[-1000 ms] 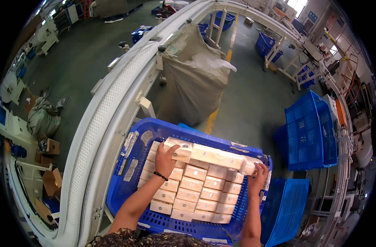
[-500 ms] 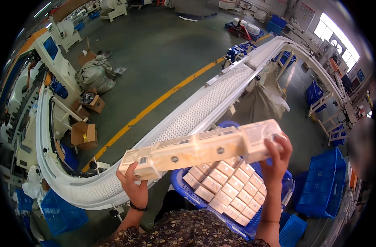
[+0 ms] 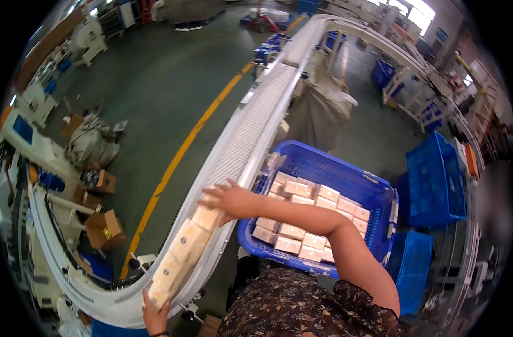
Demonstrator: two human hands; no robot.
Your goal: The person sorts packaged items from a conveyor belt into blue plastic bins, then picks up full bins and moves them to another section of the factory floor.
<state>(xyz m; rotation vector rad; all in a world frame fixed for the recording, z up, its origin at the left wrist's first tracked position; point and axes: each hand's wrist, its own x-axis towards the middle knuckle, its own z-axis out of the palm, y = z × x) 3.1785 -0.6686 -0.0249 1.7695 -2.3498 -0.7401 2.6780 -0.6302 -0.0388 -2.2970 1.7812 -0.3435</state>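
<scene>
A row of cream-coloured wrapped packs (image 3: 184, 251), set end to end with small dark round marks on their sides, lies lengthwise over the white conveyor belt (image 3: 250, 128). My left hand (image 3: 155, 315) grips the near end, thumb and fingers on either side of it. Reaching across my body, my right hand (image 3: 229, 201) is closed over the far end of the row. Whether the packs' underside fully touches the belt is hidden. To the right of the conveyor, a blue plastic basket (image 3: 339, 169) holds several layers of similar cream packs (image 3: 314, 238).
The conveyor's metal side rail (image 3: 274, 119) runs between the basket and the belt. Blue crates (image 3: 434, 180) are stacked at the right. Open cardboard boxes (image 3: 105, 229) and a grey-green sack (image 3: 92, 141) stand on the floor to the left, beyond a yellow line (image 3: 183, 149).
Both hands have carried the row of packs left and down, from above the basket's edge onto the conveyor. The row has turned to lie along the belt. The head view has shifted.
</scene>
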